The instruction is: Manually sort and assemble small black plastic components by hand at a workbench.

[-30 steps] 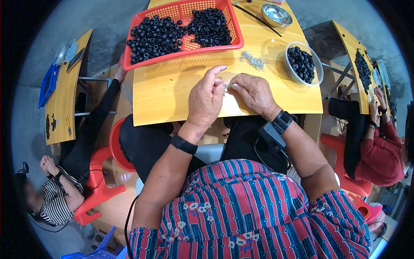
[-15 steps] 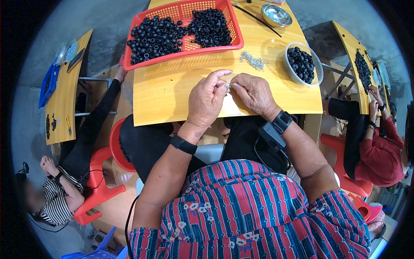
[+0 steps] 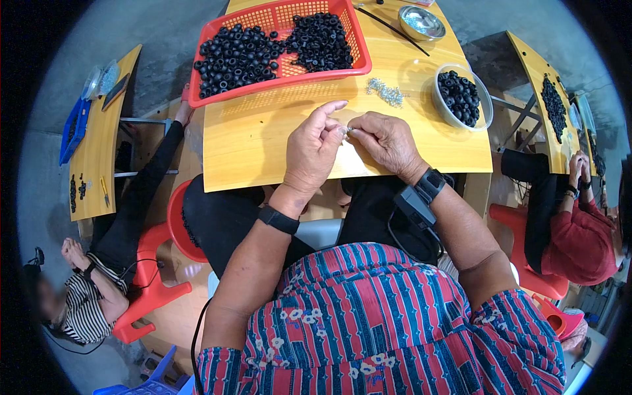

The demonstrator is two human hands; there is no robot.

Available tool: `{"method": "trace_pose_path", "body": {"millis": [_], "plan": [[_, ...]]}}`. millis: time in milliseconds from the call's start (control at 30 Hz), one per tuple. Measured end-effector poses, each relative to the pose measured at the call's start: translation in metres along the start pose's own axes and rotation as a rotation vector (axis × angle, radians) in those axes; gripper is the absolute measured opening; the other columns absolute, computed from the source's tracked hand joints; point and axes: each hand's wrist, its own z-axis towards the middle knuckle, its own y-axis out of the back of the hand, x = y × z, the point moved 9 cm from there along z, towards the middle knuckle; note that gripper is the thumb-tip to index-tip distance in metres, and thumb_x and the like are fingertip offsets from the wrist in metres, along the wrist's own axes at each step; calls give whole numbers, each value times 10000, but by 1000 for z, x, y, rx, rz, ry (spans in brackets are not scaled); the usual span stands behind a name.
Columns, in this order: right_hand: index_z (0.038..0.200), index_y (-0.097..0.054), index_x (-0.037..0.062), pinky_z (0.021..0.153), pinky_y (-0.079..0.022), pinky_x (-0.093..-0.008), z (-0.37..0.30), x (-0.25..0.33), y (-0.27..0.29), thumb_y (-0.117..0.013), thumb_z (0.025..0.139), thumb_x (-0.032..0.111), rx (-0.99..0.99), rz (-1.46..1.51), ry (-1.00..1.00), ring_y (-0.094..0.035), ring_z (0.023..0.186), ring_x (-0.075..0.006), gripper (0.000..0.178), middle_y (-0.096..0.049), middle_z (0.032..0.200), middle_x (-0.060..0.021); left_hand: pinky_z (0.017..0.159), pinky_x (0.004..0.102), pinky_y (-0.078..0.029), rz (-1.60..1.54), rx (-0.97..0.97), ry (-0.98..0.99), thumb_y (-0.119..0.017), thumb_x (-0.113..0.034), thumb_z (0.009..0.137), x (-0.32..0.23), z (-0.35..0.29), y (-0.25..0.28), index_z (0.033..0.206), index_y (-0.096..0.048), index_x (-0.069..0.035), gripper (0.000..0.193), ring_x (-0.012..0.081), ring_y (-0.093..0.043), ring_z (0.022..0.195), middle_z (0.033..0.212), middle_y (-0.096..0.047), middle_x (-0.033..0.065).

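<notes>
Above the near part of the yellow table [image 3: 247, 158], my left hand [image 3: 313, 146] and my right hand [image 3: 388, 143] meet almost fingertip to fingertip. The left thumb and a finger pinch something tiny, mostly hidden, while the index finger sticks out above. My right hand is closed too, its thumb and index finger pressed together on a tiny part I cannot make out. Beyond my hands lies a small pile of clear, shiny little pieces [image 3: 385, 92]. To its right, a clear round tub [image 3: 487, 108] holds small black rings [image 3: 457, 99].
A red basket [image 3: 283, 82] full of black rings stands at the far left. A thin dark rod [image 3: 395, 31] and a metal bowl [image 3: 421, 24] lie at the back. Co-workers sit on red stools left and right, beside other tables [image 3: 108, 151].
My hands have shifted very slightly left, still pinching between them. At the right, the co-worker's hands have drawn back from the black rings towards the table's edge.
</notes>
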Motion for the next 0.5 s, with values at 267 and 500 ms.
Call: {"method": "trace_pose_path", "body": {"millis": [267, 500], "plan": [[893, -680, 80, 688, -524, -388, 0, -1, 1, -635, 867, 216, 11, 54, -52, -656, 753, -317, 146, -671, 839, -110, 743, 252, -516, 8, 41, 6, -579, -28, 930, -2, 0, -2, 1271, -596, -52, 342, 92, -623, 772, 838, -676, 53], [877, -668, 66, 688, -517, -398, -1, -5, 1, -616, 862, 216, 1, 90, -71, -648, 756, -329, 159, -661, 827, -119, 731, 276, -516, 174, 24, -93, -578, -55, 922, -5, 1, -2, 1229, -625, -60, 310, 139, -631, 765, 836, -662, 80]]}}
